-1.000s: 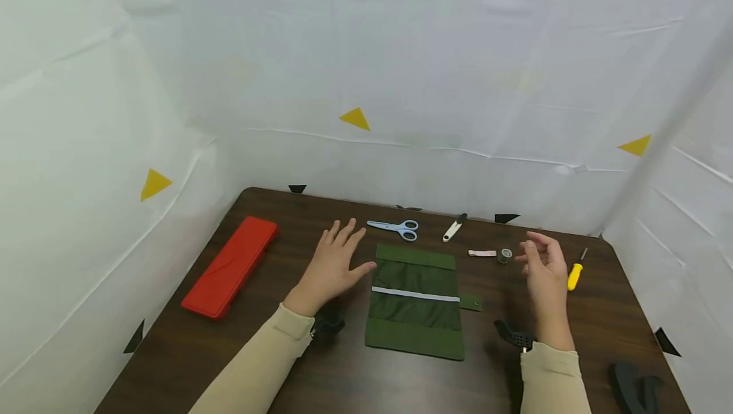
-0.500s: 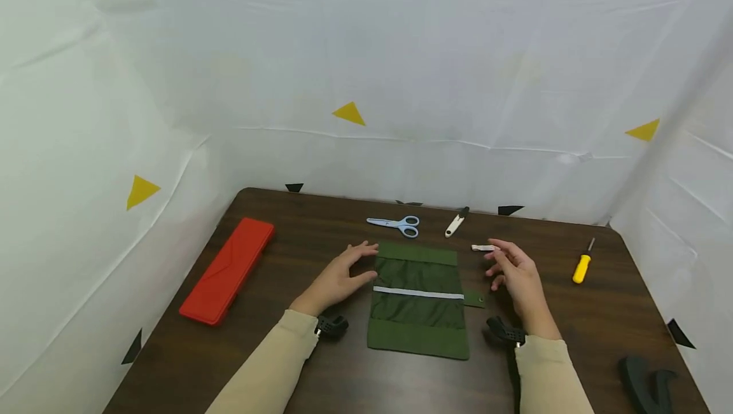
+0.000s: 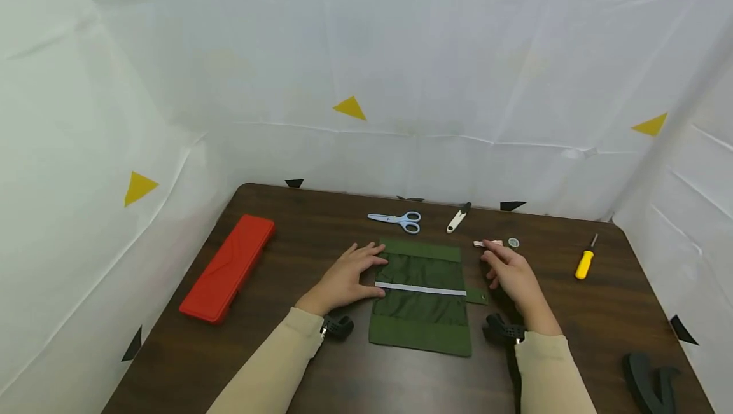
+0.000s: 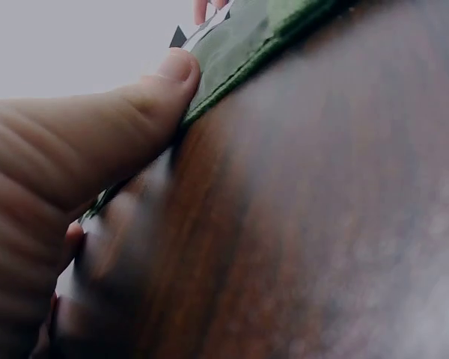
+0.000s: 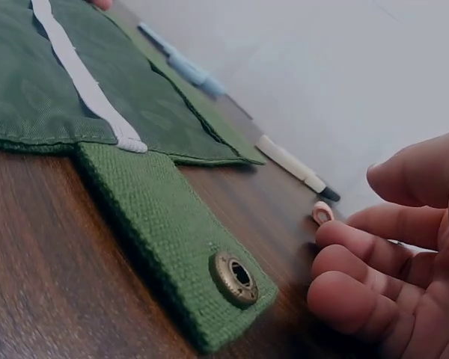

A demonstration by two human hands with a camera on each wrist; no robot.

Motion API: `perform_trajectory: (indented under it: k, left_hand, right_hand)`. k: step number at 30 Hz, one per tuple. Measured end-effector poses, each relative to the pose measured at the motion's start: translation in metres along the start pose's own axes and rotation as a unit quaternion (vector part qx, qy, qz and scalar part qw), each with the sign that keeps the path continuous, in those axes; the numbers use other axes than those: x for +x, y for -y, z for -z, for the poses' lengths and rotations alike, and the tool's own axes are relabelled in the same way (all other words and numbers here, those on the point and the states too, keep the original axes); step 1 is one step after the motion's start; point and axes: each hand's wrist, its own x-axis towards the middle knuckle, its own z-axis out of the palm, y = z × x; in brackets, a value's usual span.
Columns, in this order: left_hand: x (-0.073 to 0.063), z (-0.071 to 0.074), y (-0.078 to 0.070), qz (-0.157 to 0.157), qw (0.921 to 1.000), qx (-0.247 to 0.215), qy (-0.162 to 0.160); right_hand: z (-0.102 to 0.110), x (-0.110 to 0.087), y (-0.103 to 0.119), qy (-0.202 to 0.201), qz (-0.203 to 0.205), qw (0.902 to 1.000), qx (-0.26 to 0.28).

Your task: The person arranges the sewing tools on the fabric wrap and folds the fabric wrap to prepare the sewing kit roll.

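Note:
A green fabric tool roll [image 3: 420, 331] lies unfolded on the table, with a white elastic band [image 3: 420, 289] across it and a snap tab [image 5: 172, 224] on its right side. My left hand [image 3: 343, 277] rests at its left edge, fingers extended onto the cloth; in the left wrist view the thumb [image 4: 150, 97] lies on that edge. Beyond the tab, my right hand [image 3: 518, 280] reaches to a small pink-and-white folded strip [image 3: 478, 243], fingers loosely bent and thumb apart from them. The strip's end shows right at the index fingertip in the right wrist view.
Along the back lie light-blue scissors [image 3: 397, 219], white snips with a black end [image 3: 458, 219] and a small round spool [image 3: 513, 243]. A yellow-handled screwdriver [image 3: 584, 264] and a black curved object [image 3: 647, 382] are at right. A red case [image 3: 229, 268] lies at left.
The right hand has moved left and down from beside the screwdriver to the pink-and-white strip, uncovering the spool again. The left hand has come down onto the roll's left edge.

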Motion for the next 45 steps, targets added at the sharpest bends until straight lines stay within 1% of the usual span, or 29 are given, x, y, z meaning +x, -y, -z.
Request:
perform_trajectory:
  k: [7,10,13,18,22,29,35,38,40,45]
  left_hand:
    - [-0.002,0.003,-0.004,0.006,1.0,-0.005,0.0]
    - [-0.004,0.003,-0.004,0.003,0.9999,-0.009,-0.004]
    - [-0.006,0.003,-0.003,0.002,0.9999,-0.011,-0.005]
    - [-0.006,0.002,-0.001,0.01,0.9998,-0.017,-0.005]
    - [-0.004,-0.001,0.001,0.009,0.9996,-0.022,-0.013]
    - [-0.003,-0.003,0.001,0.011,0.9994,-0.031,-0.011]
    - [-0.004,-0.003,0.001,0.009,0.9994,-0.029,-0.014]
    - [-0.003,-0.002,0.001,0.006,0.9995,-0.026,-0.016]
    - [-0.003,-0.001,0.001,0.006,0.9995,-0.026,-0.016]
    - [0.0,0.001,-0.001,0.008,0.9995,-0.025,-0.017]
  right_hand:
    - [-0.004,-0.001,0.0,-0.001,0.007,1.0,0.002]
    - [-0.006,-0.002,-0.001,-0.001,0.018,0.9998,-0.007]
    - [-0.008,-0.003,-0.002,-0.006,0.018,0.9998,-0.012]
    - [-0.01,-0.002,-0.002,-0.012,0.022,0.9996,-0.013]
    - [-0.01,0.0,-0.002,-0.025,0.032,0.9987,-0.031]
    - [-0.012,0.001,-0.001,-0.036,0.017,0.9968,-0.069]
    - [-0.014,0.001,-0.002,-0.051,0.032,0.9955,-0.073]
    - [-0.014,0.0,-0.003,-0.054,0.038,0.9957,-0.066]
    - [-0.013,-0.001,-0.003,-0.054,0.038,0.9965,-0.052]
    - [-0.011,0.0,-0.001,-0.07,0.041,0.9966,0.012]
